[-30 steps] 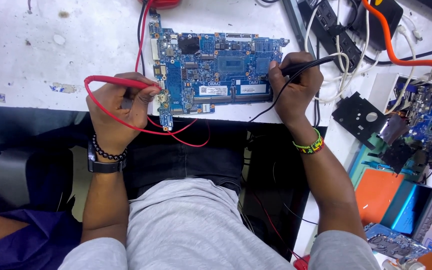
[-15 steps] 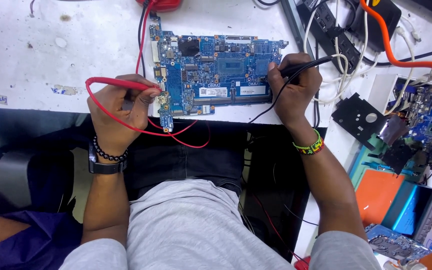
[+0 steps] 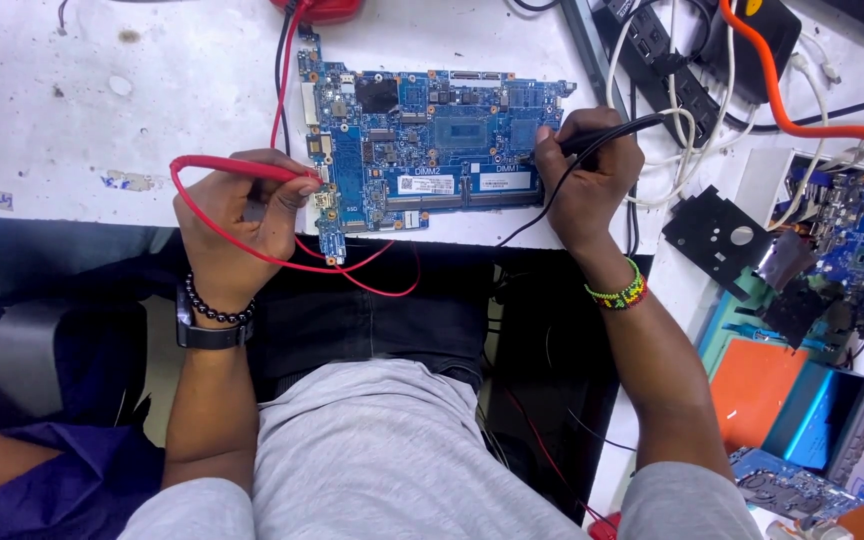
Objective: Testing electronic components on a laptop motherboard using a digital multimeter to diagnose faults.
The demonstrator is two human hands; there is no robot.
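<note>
**Two probes on one blue board at the bench edge**

The blue laptop motherboard (image 3: 432, 150) lies on the white workbench (image 3: 82, 110), its lower-left tab reaching the bench's front edge. The left hand (image 3: 237, 215), just left of the board, is closed round the red probe (image 3: 242, 168), whose tip meets the board's left edge. The right hand (image 3: 587, 180), at the board's right end, is curled tight on the black probe (image 3: 612, 132), tip touching the board's right edge. One red lead (image 3: 352, 270) loops below the board, over the bench edge.

Left of the board the bench is bare and stained; right of it, room is tight: one black power strip (image 3: 672, 70), one orange cable (image 3: 802, 120), one black bracket (image 3: 717, 235) and a second blue board (image 3: 862, 240).
</note>
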